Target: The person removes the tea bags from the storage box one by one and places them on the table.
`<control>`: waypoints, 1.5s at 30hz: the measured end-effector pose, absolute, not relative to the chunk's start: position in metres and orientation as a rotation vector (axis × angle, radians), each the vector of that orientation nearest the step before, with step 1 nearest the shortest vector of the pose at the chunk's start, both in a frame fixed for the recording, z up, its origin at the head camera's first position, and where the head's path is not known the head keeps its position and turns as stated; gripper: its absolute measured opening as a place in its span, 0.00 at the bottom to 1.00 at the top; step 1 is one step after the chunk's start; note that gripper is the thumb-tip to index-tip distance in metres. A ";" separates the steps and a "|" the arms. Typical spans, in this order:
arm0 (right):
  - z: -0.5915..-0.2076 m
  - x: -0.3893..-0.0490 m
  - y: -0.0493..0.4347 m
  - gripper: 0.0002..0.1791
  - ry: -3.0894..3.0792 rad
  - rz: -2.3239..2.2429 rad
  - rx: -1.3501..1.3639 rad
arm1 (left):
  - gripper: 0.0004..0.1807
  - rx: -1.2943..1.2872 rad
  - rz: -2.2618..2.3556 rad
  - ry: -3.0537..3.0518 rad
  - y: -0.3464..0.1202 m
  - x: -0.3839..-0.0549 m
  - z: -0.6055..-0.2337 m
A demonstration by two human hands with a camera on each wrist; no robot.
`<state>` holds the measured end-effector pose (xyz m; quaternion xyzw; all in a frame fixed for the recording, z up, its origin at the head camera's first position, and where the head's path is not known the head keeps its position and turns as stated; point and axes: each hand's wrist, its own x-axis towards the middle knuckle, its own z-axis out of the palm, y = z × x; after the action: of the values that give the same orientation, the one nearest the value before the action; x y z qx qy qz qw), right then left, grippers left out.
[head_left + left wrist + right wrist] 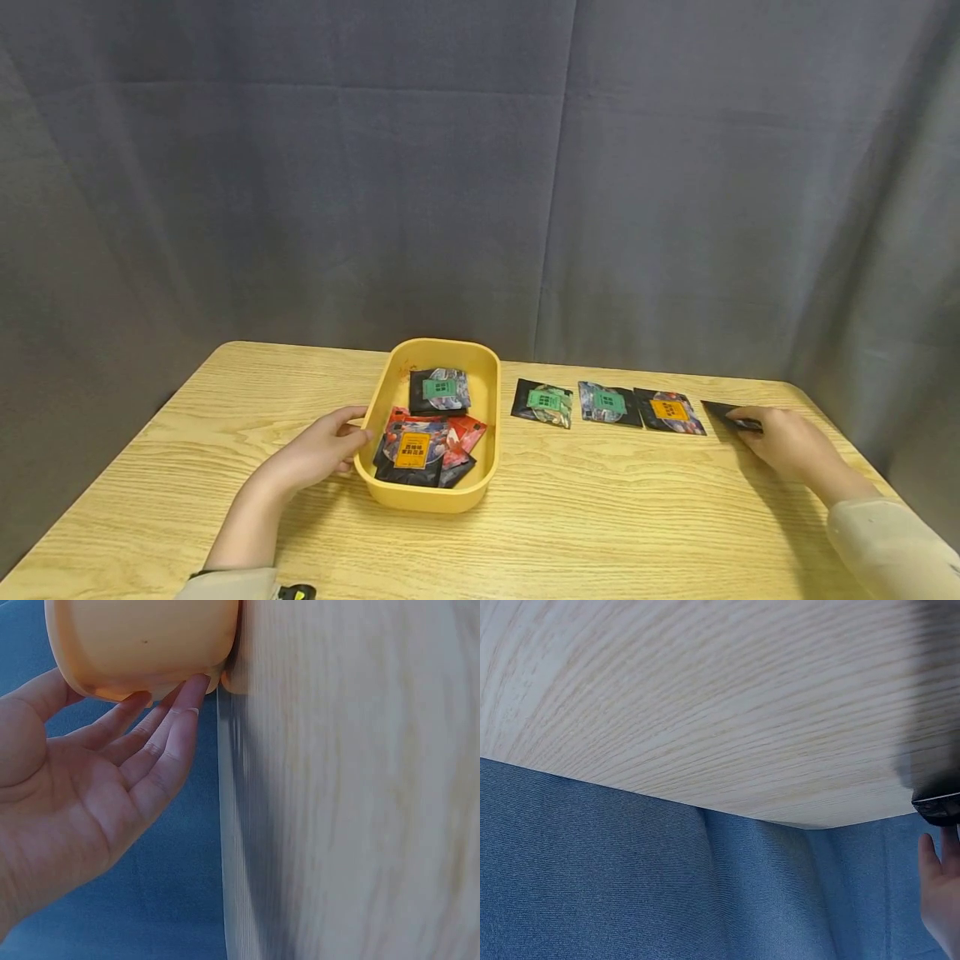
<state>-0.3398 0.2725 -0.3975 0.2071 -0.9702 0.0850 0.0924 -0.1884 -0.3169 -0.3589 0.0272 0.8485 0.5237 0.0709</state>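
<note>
A yellow plastic bin (492, 442) stands on the table, holding several packets in two piles: green-labelled ones (439, 390) at the back, red and orange-labelled ones (412, 450) in front. My left hand (322, 450) grips the bin's left wall, thumb over the rim; the left wrist view shows the fingers (169, 750) against the outside of the bin (146, 645). Far to the right, my right hand (791, 442) pinches a black packet (722, 410) low at the table. Only part of that hand (943, 900) and packet (936, 807) shows in the right wrist view.
Between bin and right hand lie a green-labelled packet (543, 403), another green-labelled one (609, 404) and an orange-labelled one (670, 412), in a row. The wooden table (600, 517) has rounded far corners. A grey curtain (450, 208) hangs behind it.
</note>
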 end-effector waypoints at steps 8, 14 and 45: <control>-0.401 -0.338 0.275 0.19 -2.959 0.264 0.601 | 0.28 0.091 1.571 2.552 -0.316 -0.189 -0.360; -0.402 -0.338 0.275 0.20 -2.978 0.259 0.616 | 0.28 0.074 1.573 2.551 -0.316 -0.188 -0.359; -0.371 -0.299 0.137 0.11 -2.705 0.431 0.815 | 0.29 0.080 1.576 2.550 -0.317 -0.189 -0.360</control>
<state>-0.2986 0.1370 -0.3710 0.2824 -0.9370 0.1494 0.1413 -0.1885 -0.3166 -0.3605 0.0265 0.8481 0.5244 0.0714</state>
